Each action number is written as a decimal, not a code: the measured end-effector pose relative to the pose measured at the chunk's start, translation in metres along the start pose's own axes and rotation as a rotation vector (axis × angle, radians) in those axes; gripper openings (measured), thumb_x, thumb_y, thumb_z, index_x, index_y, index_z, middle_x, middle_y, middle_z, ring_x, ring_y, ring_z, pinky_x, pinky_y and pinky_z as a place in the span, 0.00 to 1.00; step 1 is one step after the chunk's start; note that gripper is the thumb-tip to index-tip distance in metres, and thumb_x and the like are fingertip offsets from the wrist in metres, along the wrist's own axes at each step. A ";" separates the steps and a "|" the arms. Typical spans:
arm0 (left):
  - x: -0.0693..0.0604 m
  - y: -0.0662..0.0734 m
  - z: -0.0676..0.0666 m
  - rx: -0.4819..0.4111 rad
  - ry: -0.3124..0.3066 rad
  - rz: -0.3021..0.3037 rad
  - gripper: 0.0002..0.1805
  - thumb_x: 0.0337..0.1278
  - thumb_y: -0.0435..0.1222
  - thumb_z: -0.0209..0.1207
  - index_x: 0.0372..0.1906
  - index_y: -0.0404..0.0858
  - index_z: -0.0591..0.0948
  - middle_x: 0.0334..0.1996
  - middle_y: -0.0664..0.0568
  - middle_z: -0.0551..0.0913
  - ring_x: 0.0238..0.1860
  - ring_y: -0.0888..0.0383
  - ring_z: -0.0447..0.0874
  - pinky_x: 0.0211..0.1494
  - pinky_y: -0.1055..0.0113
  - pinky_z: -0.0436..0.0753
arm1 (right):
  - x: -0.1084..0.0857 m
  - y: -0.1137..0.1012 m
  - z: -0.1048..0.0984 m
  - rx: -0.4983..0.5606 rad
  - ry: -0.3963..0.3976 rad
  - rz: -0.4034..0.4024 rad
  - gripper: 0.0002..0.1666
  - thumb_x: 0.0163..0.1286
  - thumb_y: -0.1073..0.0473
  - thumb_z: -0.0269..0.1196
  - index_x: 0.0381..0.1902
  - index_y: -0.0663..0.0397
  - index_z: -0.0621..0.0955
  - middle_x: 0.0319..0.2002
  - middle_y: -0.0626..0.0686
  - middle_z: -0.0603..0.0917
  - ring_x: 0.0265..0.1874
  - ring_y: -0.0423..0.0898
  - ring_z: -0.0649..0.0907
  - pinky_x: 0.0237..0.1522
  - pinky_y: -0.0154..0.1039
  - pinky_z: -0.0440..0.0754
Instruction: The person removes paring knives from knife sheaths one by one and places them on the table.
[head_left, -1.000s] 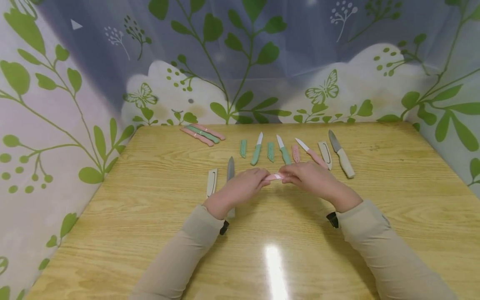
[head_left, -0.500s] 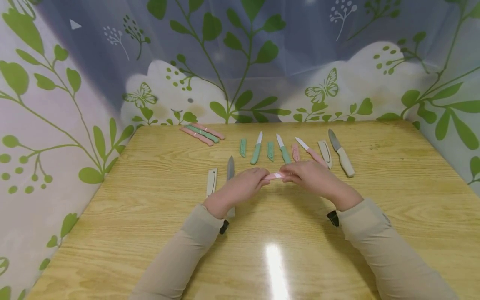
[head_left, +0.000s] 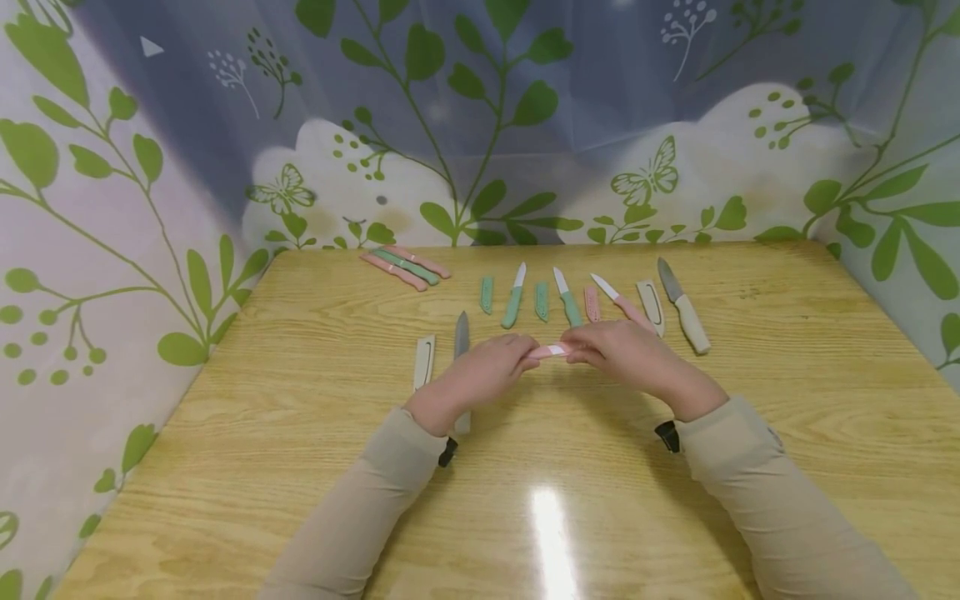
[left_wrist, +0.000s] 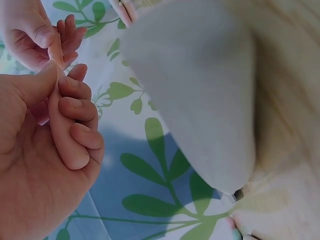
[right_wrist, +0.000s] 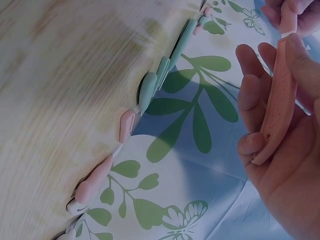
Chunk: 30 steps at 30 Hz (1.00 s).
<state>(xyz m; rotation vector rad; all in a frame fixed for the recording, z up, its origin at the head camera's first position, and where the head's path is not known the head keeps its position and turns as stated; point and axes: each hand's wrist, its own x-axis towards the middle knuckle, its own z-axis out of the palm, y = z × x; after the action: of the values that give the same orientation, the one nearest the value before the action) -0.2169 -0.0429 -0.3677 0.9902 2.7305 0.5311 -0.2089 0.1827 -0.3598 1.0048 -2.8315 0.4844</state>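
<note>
My left hand (head_left: 480, 371) grips the handle of a pink paring knife (left_wrist: 67, 135), its fingers curled around it. The pink blade sheath (right_wrist: 281, 95) is held in my right hand (head_left: 630, 358), between thumb and fingers. Knife and sheath are in line, with a short strip of white blade (head_left: 556, 351) showing between the hands; the rest of the blade is hidden. Under my left wrist lies a grey-bladed beige knife (head_left: 461, 333), partly covered, beside a beige sheath (head_left: 423, 362). Both hands are above the wooden table (head_left: 300, 467).
Behind my hands runs a row: green knives (head_left: 512, 307), green sheaths (head_left: 542, 302), a pink sheath (head_left: 592, 305), a pink knife (head_left: 633, 312), a beige sheath (head_left: 650, 308) and another beige knife (head_left: 692, 325). Pink and green knives (head_left: 405, 268) lie together at back left. A leaf-patterned curtain (head_left: 480, 125) borders the table.
</note>
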 end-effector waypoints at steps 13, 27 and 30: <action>-0.001 0.000 -0.001 -0.014 0.007 0.001 0.17 0.76 0.41 0.44 0.57 0.37 0.75 0.49 0.46 0.81 0.49 0.53 0.80 0.53 0.59 0.78 | -0.001 0.001 -0.001 -0.022 0.006 0.009 0.15 0.66 0.56 0.63 0.49 0.53 0.83 0.44 0.51 0.88 0.44 0.49 0.87 0.69 0.66 0.50; 0.000 -0.001 -0.001 -0.018 0.006 -0.003 0.18 0.76 0.42 0.43 0.56 0.37 0.75 0.49 0.47 0.81 0.51 0.54 0.80 0.55 0.60 0.77 | -0.001 0.002 -0.004 0.005 -0.003 0.005 0.15 0.66 0.57 0.64 0.49 0.55 0.83 0.45 0.52 0.87 0.45 0.50 0.86 0.69 0.66 0.50; 0.000 0.000 -0.002 -0.021 0.005 -0.009 0.18 0.76 0.43 0.43 0.56 0.37 0.75 0.50 0.47 0.81 0.53 0.53 0.80 0.57 0.59 0.77 | -0.001 0.002 -0.004 0.008 -0.002 0.005 0.15 0.65 0.57 0.64 0.49 0.55 0.83 0.46 0.53 0.87 0.46 0.51 0.86 0.69 0.66 0.50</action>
<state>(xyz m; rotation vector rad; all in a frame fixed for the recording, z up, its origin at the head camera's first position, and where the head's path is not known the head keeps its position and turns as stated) -0.2175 -0.0436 -0.3661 0.9725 2.7272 0.5601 -0.2095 0.1863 -0.3566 1.0002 -2.8372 0.4952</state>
